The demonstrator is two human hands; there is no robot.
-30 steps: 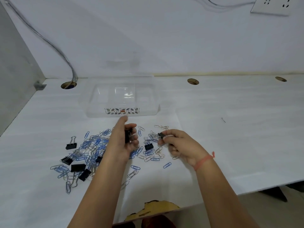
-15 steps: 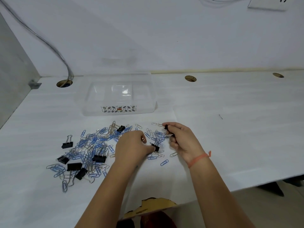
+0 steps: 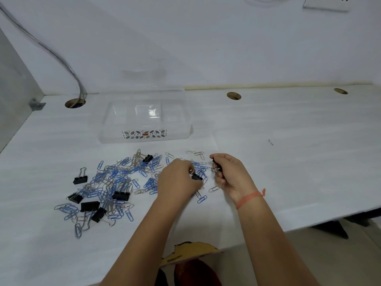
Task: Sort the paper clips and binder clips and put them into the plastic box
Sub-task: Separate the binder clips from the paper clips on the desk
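A heap of blue and silver paper clips [image 3: 115, 182] mixed with several black binder clips [image 3: 121, 196] lies on the white table. Behind it stands the clear plastic box [image 3: 111, 139], with nothing visible inside. My left hand [image 3: 177, 182] is down on the right part of the heap, fingers pinched on a small black binder clip [image 3: 196, 178]. My right hand [image 3: 231, 174], with an orange band at the wrist, is closed around another small black binder clip [image 3: 215, 167] just to the right.
Loose silver paper clips [image 3: 194, 153] lie in front of the box's right end. Three round cable holes [image 3: 234, 96] sit along the table's back edge, with cables rising from the left one. A grey wall panel stands at the far left. The table's front edge runs near my arms.
My left hand came down from near the box onto the right part of the heap and pinched a small binder clip. My right hand stayed closed on its clip.
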